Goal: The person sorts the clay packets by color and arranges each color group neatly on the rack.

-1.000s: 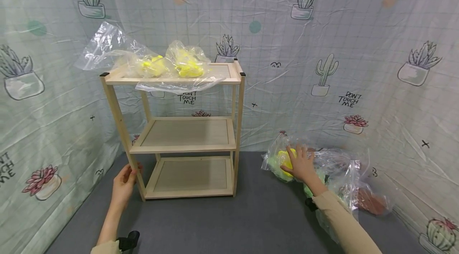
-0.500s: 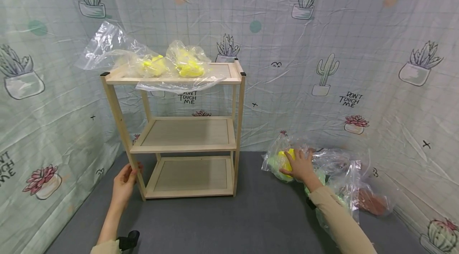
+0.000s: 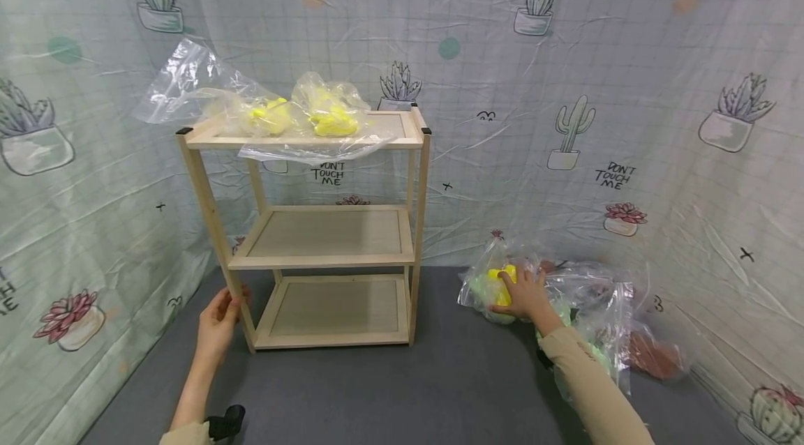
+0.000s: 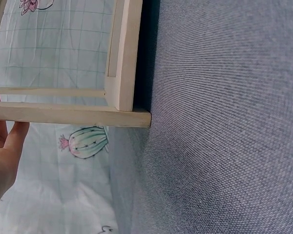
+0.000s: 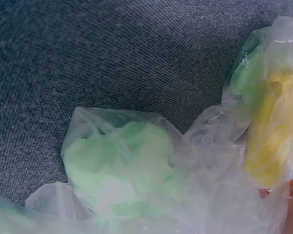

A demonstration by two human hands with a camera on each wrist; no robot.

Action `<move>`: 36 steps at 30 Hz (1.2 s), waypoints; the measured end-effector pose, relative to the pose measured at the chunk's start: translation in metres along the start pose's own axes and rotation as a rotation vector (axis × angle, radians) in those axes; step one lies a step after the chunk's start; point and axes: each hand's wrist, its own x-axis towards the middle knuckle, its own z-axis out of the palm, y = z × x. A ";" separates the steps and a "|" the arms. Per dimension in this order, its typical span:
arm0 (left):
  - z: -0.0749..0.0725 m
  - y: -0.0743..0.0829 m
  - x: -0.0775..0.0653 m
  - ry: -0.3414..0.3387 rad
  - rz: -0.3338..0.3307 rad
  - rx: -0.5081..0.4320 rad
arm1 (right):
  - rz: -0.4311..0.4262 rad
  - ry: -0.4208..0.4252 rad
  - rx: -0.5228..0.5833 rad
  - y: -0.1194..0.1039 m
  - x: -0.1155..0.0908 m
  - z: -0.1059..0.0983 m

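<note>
Left grip is clamped on the rack leg; right grip, curled round the yellow item, should avoid dragging neighbouring bags.

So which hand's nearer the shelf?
Left: left hand holds the wooden shelf by one leg; right hand is right of the shelf, at a bagged yellow item.

Grey cloth carries a wooden rack and plastic bags.
</note>
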 end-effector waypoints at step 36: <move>0.000 0.001 -0.001 0.008 0.001 -0.029 | -0.191 0.258 -0.018 -0.008 -0.005 -0.021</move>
